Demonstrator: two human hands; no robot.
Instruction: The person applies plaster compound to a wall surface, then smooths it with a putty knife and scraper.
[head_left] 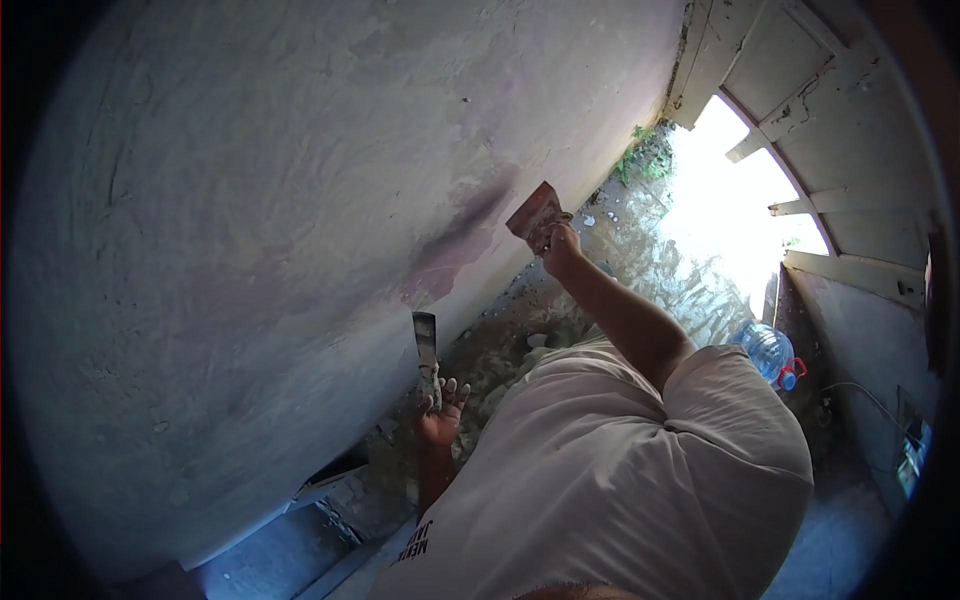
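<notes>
A wide reddish-brown scraper [535, 214] is gripped by its handle in my right hand [562, 250], its blade close to the pale plastered wall [300, 180]. Whether the blade touches the wall is hard to tell. My left hand [440, 420], lower down, holds a narrow putty knife [425, 338] with its blade pointing up along the wall; the handle is smeared with pale material and some fingers are partly spread. Between the two tools, the wall carries a pinkish, darker patch [455, 255].
A large clear bottle [765, 352] with a red handle stands at the right. Debris lies on the rough floor [640, 230] beside the wall. Green weeds [645, 155] grow near the bright opening. A panelled wooden structure [850, 130] curves along the upper right.
</notes>
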